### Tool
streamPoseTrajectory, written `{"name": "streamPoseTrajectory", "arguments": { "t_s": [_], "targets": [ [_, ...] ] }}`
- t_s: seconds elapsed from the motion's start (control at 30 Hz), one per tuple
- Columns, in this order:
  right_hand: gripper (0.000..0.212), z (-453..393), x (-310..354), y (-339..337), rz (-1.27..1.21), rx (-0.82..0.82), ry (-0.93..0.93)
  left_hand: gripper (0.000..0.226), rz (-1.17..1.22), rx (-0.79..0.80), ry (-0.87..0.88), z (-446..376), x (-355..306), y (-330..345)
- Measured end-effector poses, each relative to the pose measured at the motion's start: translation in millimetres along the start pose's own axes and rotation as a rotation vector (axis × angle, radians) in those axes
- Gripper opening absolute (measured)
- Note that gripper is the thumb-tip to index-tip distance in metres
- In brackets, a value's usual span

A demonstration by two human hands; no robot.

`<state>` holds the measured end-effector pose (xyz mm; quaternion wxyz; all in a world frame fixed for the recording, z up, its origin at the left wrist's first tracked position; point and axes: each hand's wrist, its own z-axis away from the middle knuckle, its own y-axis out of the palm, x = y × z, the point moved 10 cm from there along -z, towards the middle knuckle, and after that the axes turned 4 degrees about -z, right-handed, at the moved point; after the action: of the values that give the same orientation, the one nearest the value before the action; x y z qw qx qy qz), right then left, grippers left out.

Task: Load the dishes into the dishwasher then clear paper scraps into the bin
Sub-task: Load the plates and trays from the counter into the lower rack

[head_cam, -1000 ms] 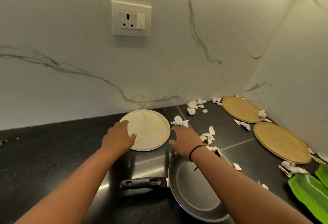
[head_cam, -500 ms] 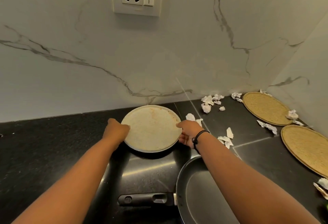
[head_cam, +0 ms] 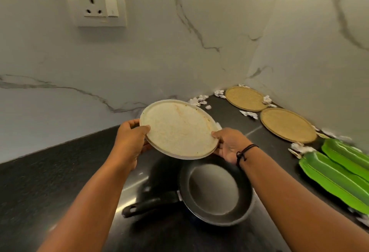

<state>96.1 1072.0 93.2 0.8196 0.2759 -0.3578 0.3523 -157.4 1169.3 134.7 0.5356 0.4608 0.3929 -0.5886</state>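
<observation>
A round cream plate (head_cam: 178, 128) with faint orange stains hangs tilted in the air above the black counter (head_cam: 50, 175). My left hand (head_cam: 130, 139) grips its left rim and my right hand (head_cam: 229, 144) grips its right rim. Below the plate a dark frying pan (head_cam: 215, 191) lies on the counter with its black handle pointing left. White paper scraps (head_cam: 199, 99) lie scattered along the back wall, and more scraps (head_cam: 248, 114) lie between the mats. No dishwasher or bin shows in this view.
Two round woven mats (head_cam: 245, 98) (head_cam: 287, 124) lie in the right corner. Green leaf-shaped trays (head_cam: 337, 175) are stacked at the right edge. A wall socket (head_cam: 94, 5) sits on the marble backsplash. The walls meet in a corner at the back right.
Both hands closed on the plate's rim and lifted it off the counter; it now hangs tilted over the pan. The camera view has shifted, showing the green trays again.
</observation>
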Motion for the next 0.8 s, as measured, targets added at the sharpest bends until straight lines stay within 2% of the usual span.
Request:
{"name": "streamPoseTrajectory", "arguments": {
  "t_s": [0.13,0.4,0.53,0.63,0.73,0.8],
  "targets": [
    [0.024,53,2,-80,-0.088,-0.134,-0.085,0.032,-0.015,0.152,0.040,36,-2,66],
    [0.016,207,-35,-283,-0.261,-0.502,-0.284,0.032,-0.140,0.573,-0.072,162,53,231],
    [0.020,307,-96,-374,-0.353,-0.655,-0.342,0.024,-0.259,0.821,-0.153,258,99,295],
    [0.016,391,-156,-427,-0.471,-0.750,-0.391,0.023,-0.383,1.049,-0.195,346,136,330],
    [0.017,477,-228,-473,-0.512,-0.865,-0.412,0.014,-0.473,1.221,-0.242,443,179,346],
    [0.017,540,-284,-499,-0.549,-0.959,-0.422,0.016,-0.536,1.339,-0.285,515,215,351]
  ]
}}
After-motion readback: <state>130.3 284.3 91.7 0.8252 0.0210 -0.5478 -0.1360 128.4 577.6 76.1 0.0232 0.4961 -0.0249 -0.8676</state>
